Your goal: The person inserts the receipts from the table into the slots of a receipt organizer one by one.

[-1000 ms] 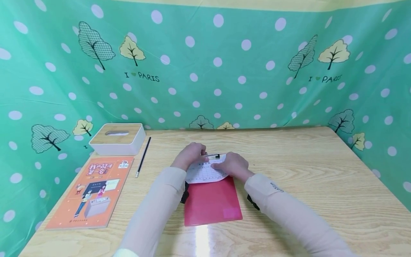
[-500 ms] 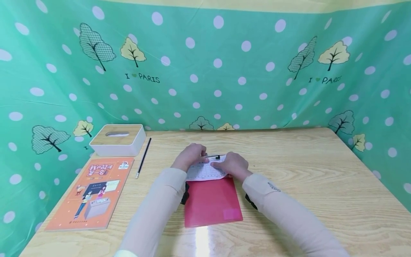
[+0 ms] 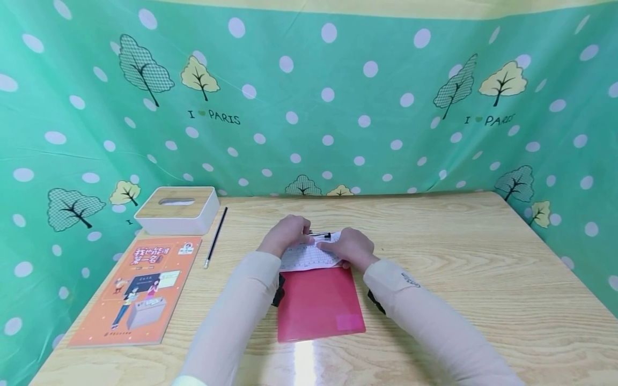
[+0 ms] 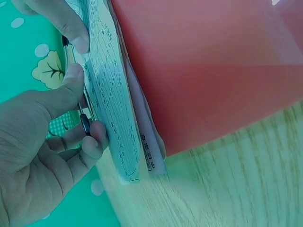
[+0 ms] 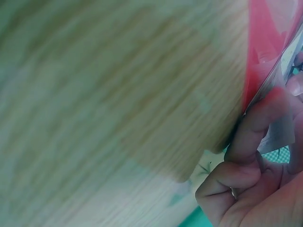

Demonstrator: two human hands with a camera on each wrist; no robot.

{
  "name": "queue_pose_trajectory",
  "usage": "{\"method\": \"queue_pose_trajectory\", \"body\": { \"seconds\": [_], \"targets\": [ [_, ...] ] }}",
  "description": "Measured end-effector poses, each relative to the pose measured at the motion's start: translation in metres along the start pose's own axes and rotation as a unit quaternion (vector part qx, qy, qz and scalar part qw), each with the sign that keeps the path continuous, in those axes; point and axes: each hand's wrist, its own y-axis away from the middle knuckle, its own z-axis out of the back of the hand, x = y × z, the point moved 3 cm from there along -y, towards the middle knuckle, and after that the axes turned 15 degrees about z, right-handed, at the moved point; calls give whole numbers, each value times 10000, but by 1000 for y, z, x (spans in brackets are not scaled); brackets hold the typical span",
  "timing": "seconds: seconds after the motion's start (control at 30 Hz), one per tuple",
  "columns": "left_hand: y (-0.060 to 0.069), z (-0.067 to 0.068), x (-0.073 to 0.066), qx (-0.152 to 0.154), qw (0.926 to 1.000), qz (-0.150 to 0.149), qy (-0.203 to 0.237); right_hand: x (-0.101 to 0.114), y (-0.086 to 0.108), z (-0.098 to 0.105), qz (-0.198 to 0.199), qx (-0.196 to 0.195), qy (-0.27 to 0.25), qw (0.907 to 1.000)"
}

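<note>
A red plastic folder [image 3: 318, 305] lies mid-table, with printed paper sheets [image 3: 306, 259] at its far end. Along the sheets' far edge sits a thin metal clip with black ends [image 4: 85, 124]. My left hand [image 3: 286, 236] has its thumb and curled fingers at this clip, pinching it in the left wrist view. Opposite it, my right hand [image 3: 353, 247] grips the sheets, thumb on top and curled fingers [image 5: 272, 111] beneath. The sheets' near edge stands a little off the folder. Part of the clip is hidden behind the fingers.
An orange book [image 3: 140, 292] lies at the left. Behind it stands a white tissue box [image 3: 200, 214] with a wooden lid. A dark pencil [image 3: 216, 236] lies between these and my left arm. A green dotted curtain [image 3: 309, 107] hangs behind the table.
The sheets' near edge has shifted slightly away from me, showing a bit more of the folder. Both hands stay at nearly the same place; the right forearm moved slightly left.
</note>
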Motion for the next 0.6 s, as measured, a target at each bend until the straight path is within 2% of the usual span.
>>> {"method": "queue_pose_trajectory", "body": {
  "seconds": [0.6],
  "targets": [
    [-2,3,-1,59,10000,-55,-28,0,0,0,46,-77,145,9999]
  ]
}}
